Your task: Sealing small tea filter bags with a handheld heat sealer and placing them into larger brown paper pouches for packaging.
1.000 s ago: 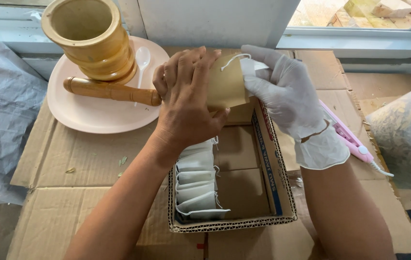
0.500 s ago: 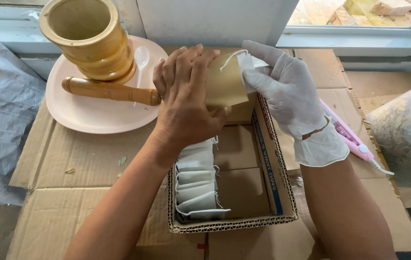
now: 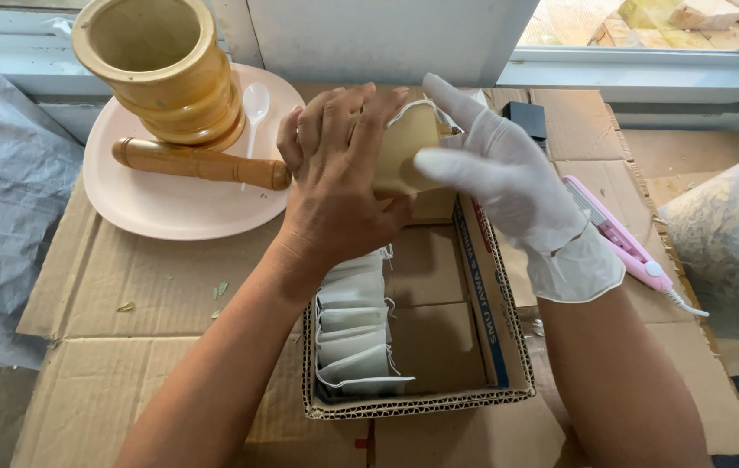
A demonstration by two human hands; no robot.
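Nearest you: a shallow cardboard box (image 3: pixel 482 303) sits open on flattened cardboard sheets (image 3: pixel 153 286). Along its left side stands a row of small filled white pouches (image 3: pixel 354 334), packed one behind another; the right half of the box floor is bare. A few dry leaf flecks (image 3: pixel 218 290) lie on the cardboard left of the box.

Above the far end of the box, both your hands meet on one small tan pouch (image 3: pixel 404 152). Your left hand (image 3: pixel 335 186), bare, wraps the pouch from the left, fingers curled over its top and thumb underneath — closed firmly on it. Your right hand (image 3: pixel 504 178), in a white glove, presses against the pouch's right face, index finger laid flat across it and the others raised; it also grips the pouch. A white drawstring edge shows along the pouch's top.

Right of your gloved wrist, a pink handheld tool (image 3: pixel 616 234) with a white cord lies on the cardboard. Beyond it, a small black object (image 3: pixel 525 119). Far right, a clear bag of dried plant material (image 3: pixel 733 238).

Far left: a pale pink plate (image 3: pixel 162 208) carries a wooden mortar (image 3: pixel 162 74), a wooden pestle (image 3: pixel 200 163) lying on its side, and a white plastic spoon (image 3: pixel 254 104). Grey plastic sheeting (image 3: pixel 1 225) drapes at the left edge. A window ledge (image 3: pixel 647 69) runs behind.
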